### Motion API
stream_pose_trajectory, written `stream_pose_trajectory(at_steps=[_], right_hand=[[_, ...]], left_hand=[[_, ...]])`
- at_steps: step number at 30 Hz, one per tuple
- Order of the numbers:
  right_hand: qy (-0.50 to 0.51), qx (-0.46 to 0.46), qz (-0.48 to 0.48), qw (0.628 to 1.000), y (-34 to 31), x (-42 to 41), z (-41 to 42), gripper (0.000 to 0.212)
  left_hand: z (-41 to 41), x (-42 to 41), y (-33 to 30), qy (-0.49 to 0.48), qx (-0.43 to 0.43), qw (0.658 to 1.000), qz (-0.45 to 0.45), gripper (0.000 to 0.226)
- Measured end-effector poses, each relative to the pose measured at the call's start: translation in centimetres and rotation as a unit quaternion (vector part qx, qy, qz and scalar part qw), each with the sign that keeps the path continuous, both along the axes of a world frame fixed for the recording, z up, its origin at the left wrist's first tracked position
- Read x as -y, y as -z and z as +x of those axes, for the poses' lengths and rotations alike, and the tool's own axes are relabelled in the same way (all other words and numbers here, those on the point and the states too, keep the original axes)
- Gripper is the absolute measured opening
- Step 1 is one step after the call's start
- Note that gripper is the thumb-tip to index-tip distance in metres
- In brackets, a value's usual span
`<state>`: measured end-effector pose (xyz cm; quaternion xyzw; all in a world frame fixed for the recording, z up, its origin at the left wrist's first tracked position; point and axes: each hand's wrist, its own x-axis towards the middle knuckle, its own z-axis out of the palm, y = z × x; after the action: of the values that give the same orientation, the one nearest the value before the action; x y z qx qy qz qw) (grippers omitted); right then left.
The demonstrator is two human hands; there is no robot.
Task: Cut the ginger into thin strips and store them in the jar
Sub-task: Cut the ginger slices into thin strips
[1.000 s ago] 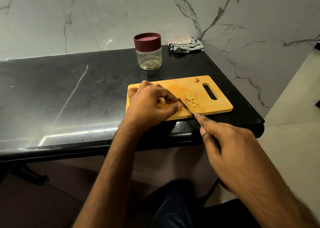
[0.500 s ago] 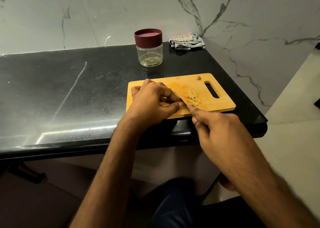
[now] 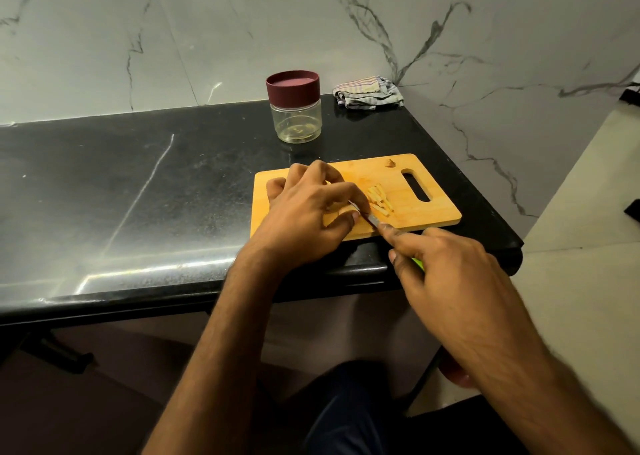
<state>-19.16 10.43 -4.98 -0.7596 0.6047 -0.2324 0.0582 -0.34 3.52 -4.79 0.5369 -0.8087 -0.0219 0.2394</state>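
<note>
The left hand (image 3: 308, 212) is curling its fingers over the ginger (image 3: 337, 208), pinning it on the cutting board (image 3: 440, 212); the right hand (image 3: 446, 267) is gripping the knife (image 3: 369, 216), blade beside the left thumb. Keeping those fingertips tucked back should be giving thin, even cuts. Cut strips (image 3: 381, 200) are lying just right; the lidded jar (image 3: 296, 108) is standing behind, and the board is nearing the counter's (image 3: 138, 184) front edge.

A glossy black surface (image 3: 121, 191) fills the frame's left and centre. On it sit a wooden cutting board (image 3: 433, 208) at centre right, a maroon-lidded jar (image 3: 295, 108) above it, and a crumpled striped cloth (image 3: 369, 92) at the upper right corner.
</note>
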Motion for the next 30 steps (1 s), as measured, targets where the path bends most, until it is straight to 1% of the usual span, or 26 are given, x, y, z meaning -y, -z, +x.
stream_pose_trajectory(at_steps=[2,6,11,13,15,18,21,27,30], right_hand=[[-0.005,0.002,-0.004,1.0,0.0,0.0,0.0,0.045],[-0.012,0.011,-0.007,1.0,0.0,-0.3,-0.1,0.044],[-0.013,0.043,-0.026,0.999,0.2,-0.6,-0.3,0.041],[-0.013,0.059,-0.028,0.998,0.2,-0.6,-0.2,0.041],[-0.016,0.068,-0.026,0.997,0.1,-0.5,-0.1,0.042],[-0.023,0.069,-0.008,0.997,0.0,-0.6,0.1,0.044],[-0.026,0.075,0.008,0.997,0.0,-0.8,0.1,0.044],[-0.033,0.08,0.004,0.996,0.0,-1.4,0.2,0.044],[-0.033,0.079,-0.001,0.996,0.0,-1.7,0.0,0.044]], left_hand=[[-0.1,0.1,0.0,0.009,0.017,1.0,0.012,0.022],[-0.1,0.1,0.1,0.005,0.01,1.0,0.012,0.027],[0.2,-0.2,0.2,-0.023,-0.072,0.997,-0.007,0.033],[0.4,-0.3,0.4,-0.033,-0.102,0.994,-0.005,0.031],[0.5,-0.4,0.4,-0.037,-0.12,0.992,0.002,0.024],[0.6,-0.3,0.3,-0.041,-0.116,0.992,0.019,0.013],[0.6,-0.2,0.1,-0.043,-0.113,0.992,0.024,0.009],[0.5,-0.2,-0.1,-0.032,-0.108,0.993,0.026,0.0],[0.5,-0.2,-0.1,-0.024,-0.108,0.994,0.026,0.012]])
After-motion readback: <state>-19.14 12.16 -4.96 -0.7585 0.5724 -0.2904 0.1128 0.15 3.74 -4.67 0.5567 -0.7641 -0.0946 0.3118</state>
